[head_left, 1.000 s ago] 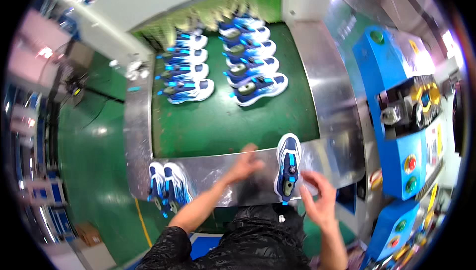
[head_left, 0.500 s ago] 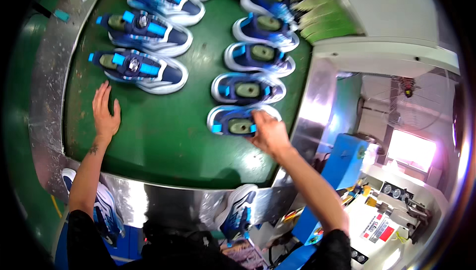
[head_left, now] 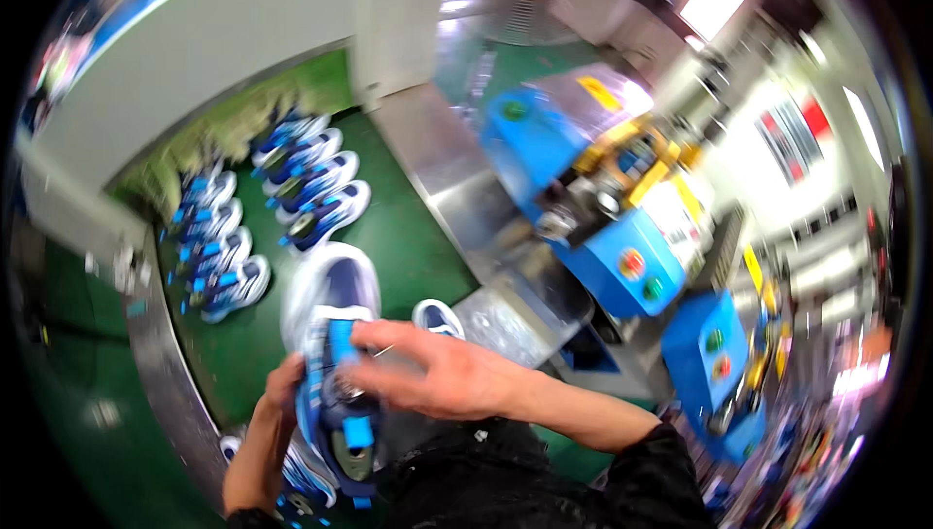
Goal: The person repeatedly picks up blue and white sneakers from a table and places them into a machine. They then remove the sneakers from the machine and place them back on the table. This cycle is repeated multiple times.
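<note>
The left hand [head_left: 282, 395] gripped the side of a blue and white shoe [head_left: 335, 364], fingers curled round its edge, holding it up close to the camera above the near end of the green belt [head_left: 408, 238]. The right hand [head_left: 428, 374] lay across the shoe's top, fingers bent and pinching at the blue strap by the laces. Just right of the shoe, the toe of another shoe [head_left: 437, 315] showed on the steel counter [head_left: 515, 306]. Farther up the belt stood two rows of shoes [head_left: 262, 218], toes outward. To the right stood blue machines [head_left: 622, 257] with round buttons
</note>
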Demonstrator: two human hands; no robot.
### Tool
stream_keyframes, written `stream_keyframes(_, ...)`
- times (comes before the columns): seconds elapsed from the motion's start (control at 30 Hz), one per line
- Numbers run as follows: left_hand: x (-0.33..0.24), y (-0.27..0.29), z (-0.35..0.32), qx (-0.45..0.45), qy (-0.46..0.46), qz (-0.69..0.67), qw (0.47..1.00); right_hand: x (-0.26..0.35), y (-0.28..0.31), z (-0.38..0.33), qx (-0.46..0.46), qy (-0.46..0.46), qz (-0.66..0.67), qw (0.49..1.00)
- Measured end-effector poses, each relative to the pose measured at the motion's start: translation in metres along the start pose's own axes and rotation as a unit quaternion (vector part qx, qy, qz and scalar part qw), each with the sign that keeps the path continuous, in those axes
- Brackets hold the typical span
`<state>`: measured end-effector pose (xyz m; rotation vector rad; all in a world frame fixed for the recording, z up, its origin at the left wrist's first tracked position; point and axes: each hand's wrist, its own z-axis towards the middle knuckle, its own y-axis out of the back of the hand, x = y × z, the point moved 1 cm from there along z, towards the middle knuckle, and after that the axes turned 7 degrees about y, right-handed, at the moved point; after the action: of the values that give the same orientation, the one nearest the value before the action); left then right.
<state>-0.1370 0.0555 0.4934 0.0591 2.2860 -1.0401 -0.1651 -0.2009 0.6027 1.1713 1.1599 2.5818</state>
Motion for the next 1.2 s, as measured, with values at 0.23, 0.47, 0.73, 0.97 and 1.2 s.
stream_keyframes(0.23, 0.081, -0.153, 0.057, 0.006, -0.16, 0.132, 0.978, 0.066, -0.011, -0.171, -0.308, -0.285, 0.246, 0.874)
stream_keyframes(0.47, 0.145, -0.269, 0.174, -0.1, -0.311, 0.137, 0.935, 0.049, 0.052, -0.308, -0.472, -0.355, 0.359, 0.723)
stream_keyframes(0.73, 0.001, -0.391, 0.514, 0.05, -0.292, 0.54, 0.788, 0.01, 0.133, -0.31, -0.571, -0.316, 0.251, 0.714)
stream_keyframes(0.97, 0.016, -0.438, 0.678, 0.103, -0.286, 0.709, 0.636, -0.021, 0.156, -0.317, -0.536, -0.529, 0.122, 0.647)
stream_keyframes(1.2, -0.117, -0.417, 0.559, 0.116, 0.031, 0.262, 0.957, -0.083, 0.208, -0.294, -0.589, -0.548, 0.251, 0.538)
